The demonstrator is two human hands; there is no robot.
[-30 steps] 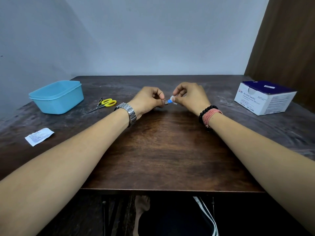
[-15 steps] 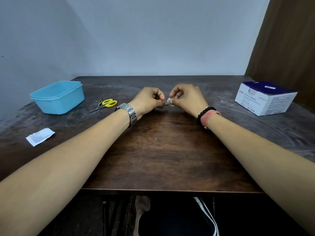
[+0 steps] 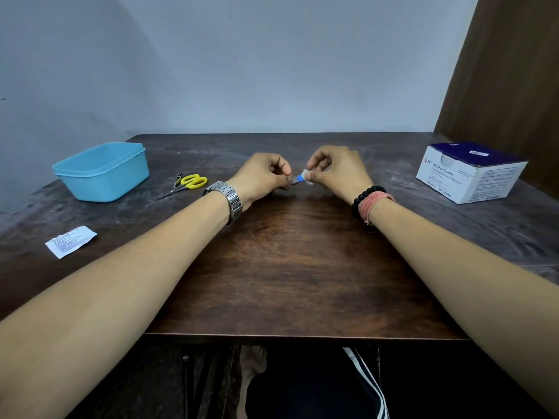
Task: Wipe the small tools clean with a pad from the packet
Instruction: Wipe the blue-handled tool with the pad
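Observation:
My left hand pinches a small metal tool with a blue part above the middle of the table. Most of that tool is hidden by my fingers. My right hand pinches a small white pad against the tool's blue end. Small scissors with yellow handles lie on the table to the left, with another small dark tool beside them. An opened white packet lies flat near the left edge.
A light blue plastic tub stands at the back left. A white and dark blue box of alcohol swabs sits at the right. The dark wooden table ends close to my body, with walls behind and to the left.
The pad has slid back along the tool: the blue part showed a second ago, was covered half a second ago, and shows again now. Both hands stay in place.

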